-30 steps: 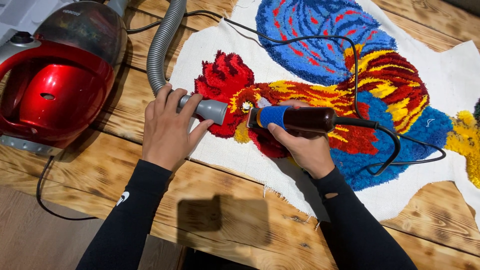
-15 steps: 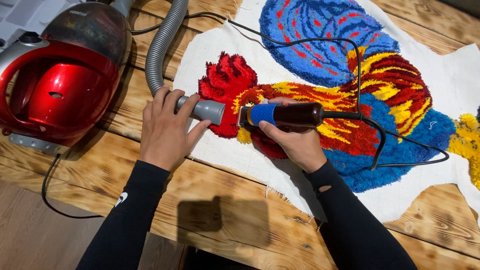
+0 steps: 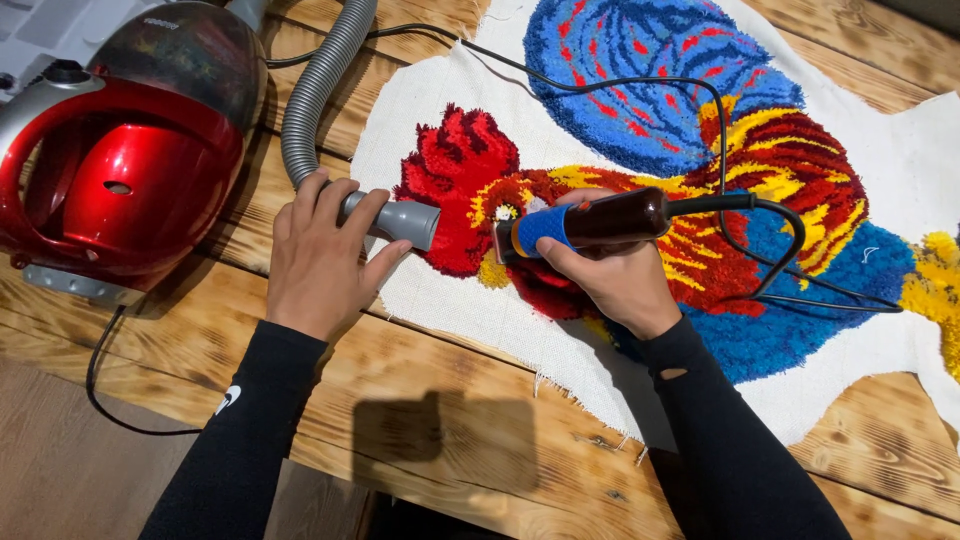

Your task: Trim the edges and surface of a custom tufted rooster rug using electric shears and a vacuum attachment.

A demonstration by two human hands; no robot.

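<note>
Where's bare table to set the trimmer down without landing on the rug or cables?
Bare planks run along the near table edge, between the two sleeves, below the rug. Crowded: left hand on the hose nozzle beside the vacuum; right hand grips the trimmer, cord looping over the rug.

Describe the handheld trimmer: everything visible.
The trimmer is a corded tool with a glossy dark brown body, a blue band near its head and a black cable looping off to the right. It lies roughly level, head pointing left onto the tufted rooster rug. The right hand grips it from below.
</note>
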